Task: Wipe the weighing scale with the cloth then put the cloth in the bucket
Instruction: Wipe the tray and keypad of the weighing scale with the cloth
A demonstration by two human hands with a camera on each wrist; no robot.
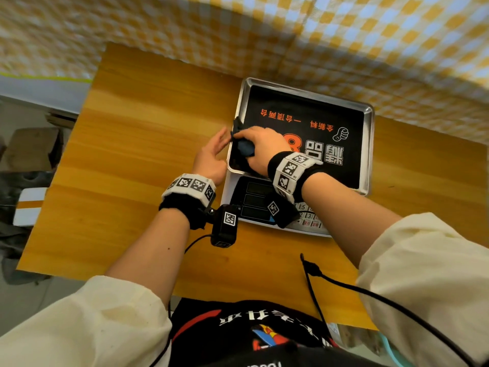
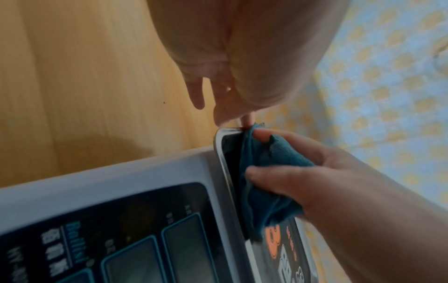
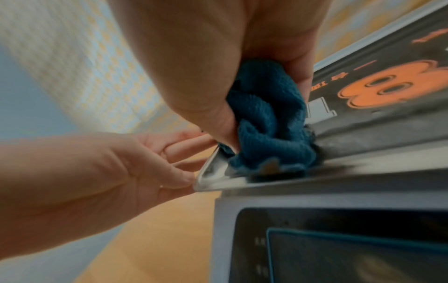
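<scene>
A weighing scale (image 1: 367, 120) with a steel pan and a black printed sheet stands on the wooden table. My right hand (image 1: 258, 147) grips a bunched dark blue cloth (image 1: 244, 149) and presses it into the pan's near-left corner (image 3: 213, 168). The cloth (image 3: 269, 122) shows crumpled under the fingers in the right wrist view, and the cloth (image 2: 264, 172) lies against the pan's rim in the left wrist view. My left hand (image 1: 211, 154) rests beside the pan's left edge, fingers straight, their tips (image 3: 184, 181) touching the rim. No bucket is in view.
The scale's display and keypad (image 1: 264, 205) face me below the pan. Bare wooden table (image 1: 137, 154) stretches to the left. A checked yellow and blue cloth (image 1: 370, 49) hangs behind the table. Black cables (image 1: 330, 282) trail near the front edge.
</scene>
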